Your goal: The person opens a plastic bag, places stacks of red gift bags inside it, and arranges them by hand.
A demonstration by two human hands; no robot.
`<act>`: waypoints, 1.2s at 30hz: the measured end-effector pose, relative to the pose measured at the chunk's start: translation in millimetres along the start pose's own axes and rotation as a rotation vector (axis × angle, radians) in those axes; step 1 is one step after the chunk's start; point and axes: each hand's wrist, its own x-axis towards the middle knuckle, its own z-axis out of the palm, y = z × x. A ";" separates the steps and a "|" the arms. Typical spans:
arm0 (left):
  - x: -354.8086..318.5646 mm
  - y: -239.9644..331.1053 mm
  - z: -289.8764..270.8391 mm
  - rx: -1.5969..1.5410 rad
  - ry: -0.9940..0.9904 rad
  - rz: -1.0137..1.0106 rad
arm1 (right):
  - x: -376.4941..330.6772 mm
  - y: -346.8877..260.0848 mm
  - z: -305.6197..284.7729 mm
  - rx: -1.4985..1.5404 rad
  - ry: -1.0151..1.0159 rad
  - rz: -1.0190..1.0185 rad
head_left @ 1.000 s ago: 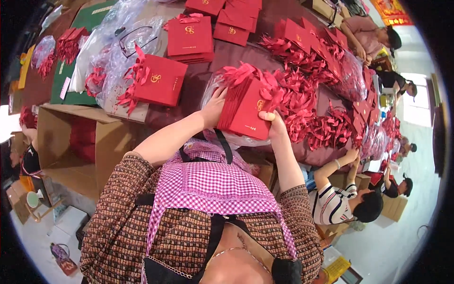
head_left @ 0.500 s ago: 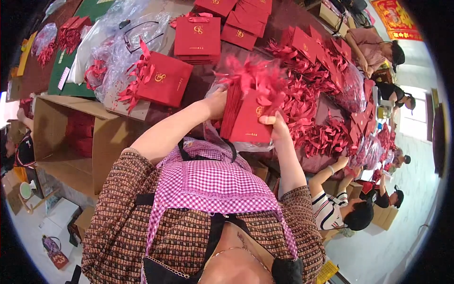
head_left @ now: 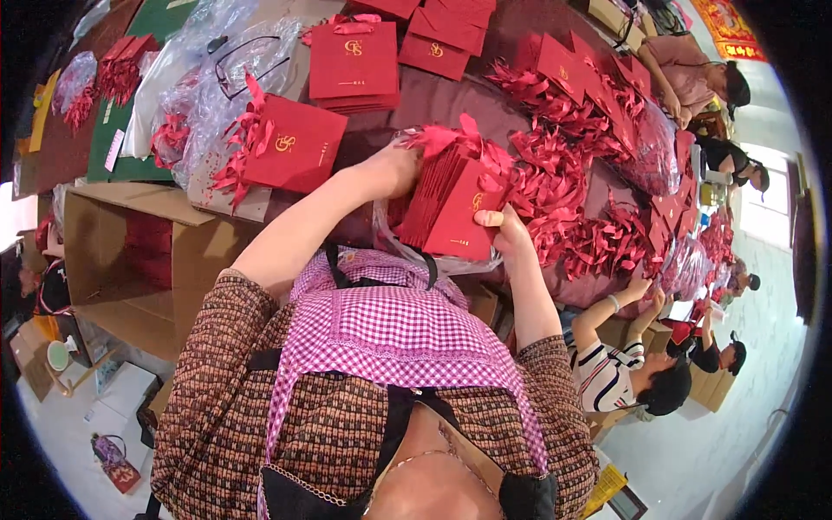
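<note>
Upright in front of me is a thick, slightly fanned stack of red paper gift bags (head_left: 452, 192), with gold print and red ribbon handles at the top. My right hand (head_left: 510, 234) is closed on its right side, thumb pressed flat on the front bag. At the stack's far left edge, my left hand (head_left: 392, 171) grips it, its fingertips hidden behind the bags. A clear plastic bag (head_left: 468, 264) lies around the foot of the stack. Left of my left wrist, another pile of red gift bags (head_left: 295, 143) lies with its ribbons pointing left.
More red bag stacks (head_left: 354, 61) stand at the back. Heaps of ribboned bags (head_left: 563, 186) cover the right. An open cardboard box (head_left: 121, 303) is at my left. Glasses (head_left: 251, 65) rest on crumpled plastic film (head_left: 204, 104). A co-worker in a striped shirt (head_left: 607, 377) reaches in from the right.
The ribbons on the held stack, raised and blurred before, now hang lower and sharper. The stack has tilted a little and its bags show more fanned. Both hands keep their hold.
</note>
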 end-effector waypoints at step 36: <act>-8.7 91.2 11.7 -0.020 0.314 -0.087 | -4.9 15.1 18.3 0.080 -0.007 -0.026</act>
